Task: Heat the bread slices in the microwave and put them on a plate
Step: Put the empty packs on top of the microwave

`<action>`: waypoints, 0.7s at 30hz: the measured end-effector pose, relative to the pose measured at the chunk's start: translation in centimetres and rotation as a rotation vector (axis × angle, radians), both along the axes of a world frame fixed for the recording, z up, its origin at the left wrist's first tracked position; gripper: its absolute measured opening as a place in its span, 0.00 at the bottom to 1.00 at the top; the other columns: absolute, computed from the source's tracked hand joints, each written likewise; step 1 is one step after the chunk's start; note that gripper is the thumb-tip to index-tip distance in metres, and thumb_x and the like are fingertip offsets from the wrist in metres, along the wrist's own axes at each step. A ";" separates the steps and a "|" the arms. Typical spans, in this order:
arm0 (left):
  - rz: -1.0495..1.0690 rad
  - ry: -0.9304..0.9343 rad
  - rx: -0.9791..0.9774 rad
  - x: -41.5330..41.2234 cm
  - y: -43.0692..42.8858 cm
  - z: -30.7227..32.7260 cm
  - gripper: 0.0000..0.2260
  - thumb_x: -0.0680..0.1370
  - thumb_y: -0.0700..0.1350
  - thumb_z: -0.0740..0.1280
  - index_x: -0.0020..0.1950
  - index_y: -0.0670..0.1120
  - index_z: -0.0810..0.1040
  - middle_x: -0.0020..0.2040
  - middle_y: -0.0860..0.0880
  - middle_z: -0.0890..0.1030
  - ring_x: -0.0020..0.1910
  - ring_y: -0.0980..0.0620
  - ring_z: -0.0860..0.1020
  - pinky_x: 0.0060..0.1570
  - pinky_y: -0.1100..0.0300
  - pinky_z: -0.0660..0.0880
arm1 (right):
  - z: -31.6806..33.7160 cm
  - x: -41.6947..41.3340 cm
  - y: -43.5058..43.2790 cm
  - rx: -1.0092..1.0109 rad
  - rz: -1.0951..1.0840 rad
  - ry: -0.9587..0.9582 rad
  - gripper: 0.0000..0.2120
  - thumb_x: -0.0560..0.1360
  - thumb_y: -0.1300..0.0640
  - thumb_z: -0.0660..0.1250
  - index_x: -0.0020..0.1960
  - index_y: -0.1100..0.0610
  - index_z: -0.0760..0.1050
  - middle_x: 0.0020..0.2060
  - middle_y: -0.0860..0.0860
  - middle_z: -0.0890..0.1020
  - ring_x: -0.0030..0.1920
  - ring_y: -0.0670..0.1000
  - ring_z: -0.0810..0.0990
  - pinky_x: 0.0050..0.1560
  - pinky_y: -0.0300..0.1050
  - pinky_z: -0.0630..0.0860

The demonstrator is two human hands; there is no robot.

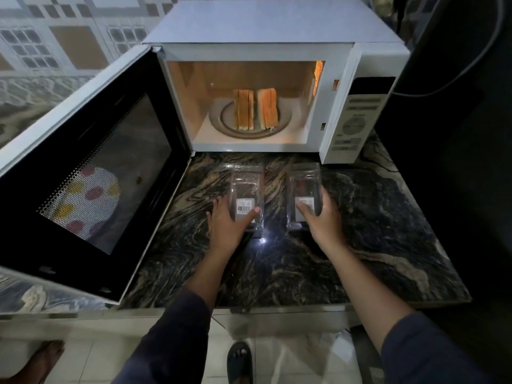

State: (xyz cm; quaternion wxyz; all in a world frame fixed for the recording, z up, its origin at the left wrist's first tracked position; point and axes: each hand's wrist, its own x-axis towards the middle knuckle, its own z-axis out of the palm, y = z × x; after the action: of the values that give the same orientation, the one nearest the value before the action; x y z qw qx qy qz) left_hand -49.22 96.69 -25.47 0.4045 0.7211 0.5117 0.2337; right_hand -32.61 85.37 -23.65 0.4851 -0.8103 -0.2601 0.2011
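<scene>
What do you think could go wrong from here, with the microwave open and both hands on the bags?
The bread slices stand on edge on the turntable; reaching in may topple them.
The left hand holds the left bag and the right hand the right bag, so neither is free for the bread.
The spotted plate shows only through the open door, which may get in the way of fetching it.

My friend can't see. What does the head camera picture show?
Bread slices sit on the turntable inside an open, lit microwave. On the marble counter before it, the left hand holds the left clear bag and the right hand holds the right clear bag.
</scene>
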 end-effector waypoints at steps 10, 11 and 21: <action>0.004 -0.331 -0.042 -0.5 -3.3 0.7 0.33 0.67 0.44 0.77 0.70 0.45 0.69 0.62 0.50 0.75 0.58 0.54 0.75 0.49 0.75 0.72 | -0.5 -2.2 -2.4 0.134 -0.007 -0.099 0.32 0.73 0.56 0.70 0.73 0.55 0.61 0.72 0.54 0.64 0.72 0.52 0.63 0.65 0.36 0.59; -0.001 -0.342 -0.061 -0.6 -3.6 0.5 0.33 0.67 0.44 0.76 0.70 0.45 0.69 0.62 0.50 0.75 0.58 0.53 0.76 0.50 0.74 0.73 | -0.5 -2.3 -2.9 0.136 -0.007 -0.092 0.32 0.73 0.56 0.70 0.73 0.55 0.61 0.72 0.55 0.64 0.72 0.53 0.63 0.65 0.37 0.60; 0.043 -0.494 -0.096 -1.4 -7.3 2.6 0.32 0.70 0.50 0.74 0.71 0.49 0.67 0.67 0.45 0.72 0.65 0.48 0.73 0.64 0.45 0.71 | 2.3 -3.3 -7.3 0.252 -0.032 -0.016 0.31 0.74 0.51 0.68 0.73 0.50 0.61 0.73 0.51 0.64 0.72 0.51 0.63 0.66 0.44 0.63</action>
State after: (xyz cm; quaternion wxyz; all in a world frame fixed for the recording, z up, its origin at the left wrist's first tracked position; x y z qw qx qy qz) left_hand -50.62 89.41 -22.89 0.5459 0.6109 0.4232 0.3869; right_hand -35.92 78.10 -21.37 0.5840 -0.7487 -0.2741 0.1525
